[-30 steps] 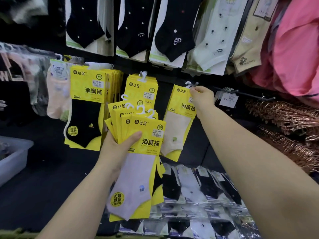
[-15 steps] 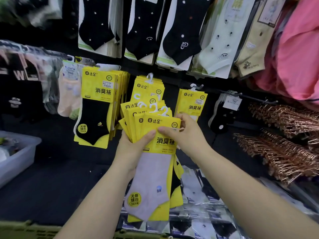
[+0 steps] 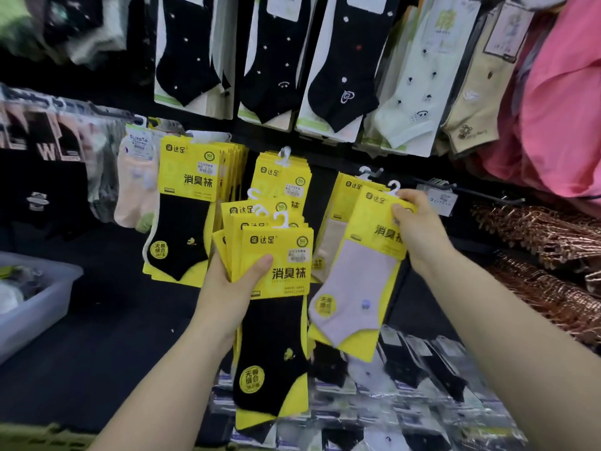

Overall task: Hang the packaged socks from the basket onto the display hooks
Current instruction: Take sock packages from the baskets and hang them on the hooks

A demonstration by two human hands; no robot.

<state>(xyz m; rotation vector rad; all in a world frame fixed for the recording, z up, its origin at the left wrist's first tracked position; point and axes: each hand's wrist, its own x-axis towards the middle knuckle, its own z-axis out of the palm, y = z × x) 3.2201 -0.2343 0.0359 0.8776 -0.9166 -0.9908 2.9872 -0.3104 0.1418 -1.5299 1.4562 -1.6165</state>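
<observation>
The right hand point(image 3: 419, 232) pinches one pale sock pack point(image 3: 361, 275) by its upper right corner, thumb on the front and fingers curled behind. The pack hangs tilted, and its white hanger loop sits just below and right of the display hook point(image 3: 370, 172), not on it. A beige pack point(image 3: 338, 206) already hangs on that hook, partly behind the held pack. To the right there is dark open wall around a bare rod point(image 3: 481, 193) carrying a small price tag.

The left hand point(image 3: 234, 281) grips a fanned stack of packs point(image 3: 276, 252) from the left edge, thumb across the front card. The stack's right edge nearly meets the pale pack, so little room is left between them.

Behind the stack hang a middle bundle point(image 3: 279, 177) and, to the left, a thick bundle with a black sock in front point(image 3: 185, 203). A row of larger sock cards point(image 3: 273, 60) hangs above. Copper hangers point(image 3: 536, 236) crowd the right side under a pink garment point(image 3: 559, 109). Bagged socks point(image 3: 422, 369) lie on the shelf below, a grey bin point(image 3: 39, 301) sits at far left, and the green basket rim point(image 3: 42, 437) shows at the bottom edge.

Half a second ago the right hand was on the front pack of the stack. It has since pulled that pale pack off and lifted it towards the hook, and a black sock pack now fronts the stack.
</observation>
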